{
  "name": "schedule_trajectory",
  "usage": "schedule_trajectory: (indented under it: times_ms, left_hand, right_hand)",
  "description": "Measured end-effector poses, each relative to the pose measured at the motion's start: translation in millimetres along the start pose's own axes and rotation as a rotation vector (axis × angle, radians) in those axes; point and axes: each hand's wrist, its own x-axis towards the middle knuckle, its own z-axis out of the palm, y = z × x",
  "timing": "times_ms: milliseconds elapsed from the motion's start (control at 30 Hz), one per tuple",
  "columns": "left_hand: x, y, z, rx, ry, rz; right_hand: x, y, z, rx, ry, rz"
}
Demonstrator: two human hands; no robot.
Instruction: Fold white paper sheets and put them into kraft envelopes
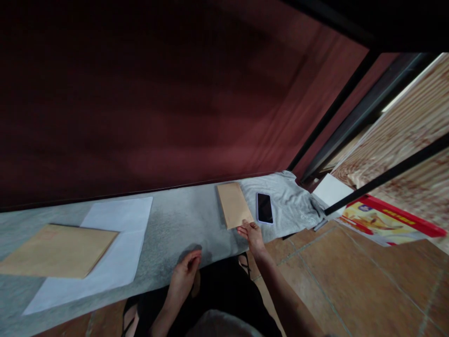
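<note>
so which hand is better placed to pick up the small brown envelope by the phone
Right, likely. The right hand has its fingertips at the near edge of the small brown envelope, beside the phone. The left hand rests curled at the counter edge, apart from it.

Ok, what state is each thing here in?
Small brown envelope: flat on ledge, right hand at its near corner, grip unclear.
Phone: face up, screen dark, on grey cloth.
Large brown envelope: flat on white sheets.
Left hand: loosely curled, empty.
</note>
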Motion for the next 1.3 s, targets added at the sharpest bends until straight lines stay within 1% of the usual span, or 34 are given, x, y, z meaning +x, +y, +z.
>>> schedule_trajectory:
  times_ms: [167,267,367,500,600,700,800,933,1067,1300]
  left_hand:
    - [0,6,0.1,0.067,0.011,0.043]
    - [0,12,0.4,0.153,-0.006,0.083]
    - [1,20,4.5,0.26,-0.019,0.147]
    - [5,33,18.5,0.497,-0.055,0.28]
    - [10,46,32.5,0.707,-0.157,0.428]
    - [18,61,46.9,0.892,-0.239,0.526]
    - [27,70,60.0,1.047,-0.248,0.595]
    - [40,75,73.1,1.092,-0.245,0.608]
    - [52,81,82.2,1.111,-0.247,0.653]
    - [64,93,94.5,1.142,-0.306,0.652]
  right_hand:
    - [-1,2,-3,-0.026,-0.01,0.02]
    - [-1,1,-4,-0.051,-0.016,0.039]
    - [0,0,-4,-0.073,-0.023,0.063]
    - [0,-1,-7,-0.097,-0.046,0.1]
    - [0,-2,-12,-0.116,-0.057,0.125]
    - [1,-3,-16,-0.141,-0.069,0.15]
    - [2,-3,-19,-0.162,-0.088,0.168]
    - [5,-4,-22,-0.182,-0.113,0.18]
    - [7,-6,-20,-0.212,-0.103,0.175]
    - [8,-11,-16,-0.253,-0.113,0.2]
